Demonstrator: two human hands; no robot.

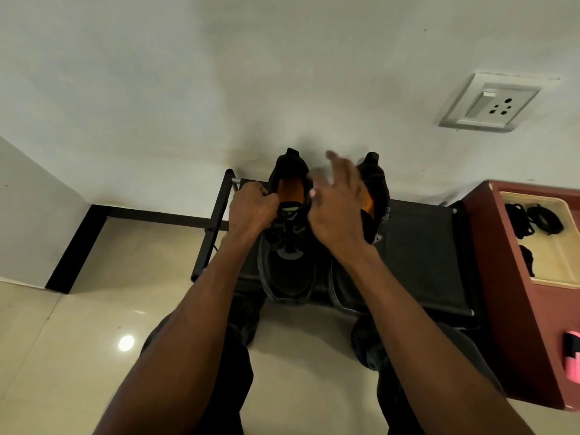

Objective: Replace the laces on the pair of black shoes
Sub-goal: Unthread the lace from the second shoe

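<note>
Head view: both hands work at the collar of the left shoe of a pair standing on a low rack.

The low black metal-framed rack with a dark fabric shelf [420, 246] stands against the white wall, which puts the shoes within reach of the seated person's arms. The two black fabric shoes with orange insoles stand side by side on it, toes toward the person: the left shoe [287, 262] is the one in work, while the right shoe [375, 186] is largely hidden behind the right hand. The left hand [251, 208] is curled tight at the left side of the collar, probably steadying the shoe or pinching a lace; what it holds cannot be told. The right hand [337, 208] is motion-blurred, fingers spread and loose, gripping nothing visible. Coiled black laces [544, 219] lie in a cream tray [555, 282] on the red-brown cabinet [514, 309] to the right, probably the replacements.
</note>
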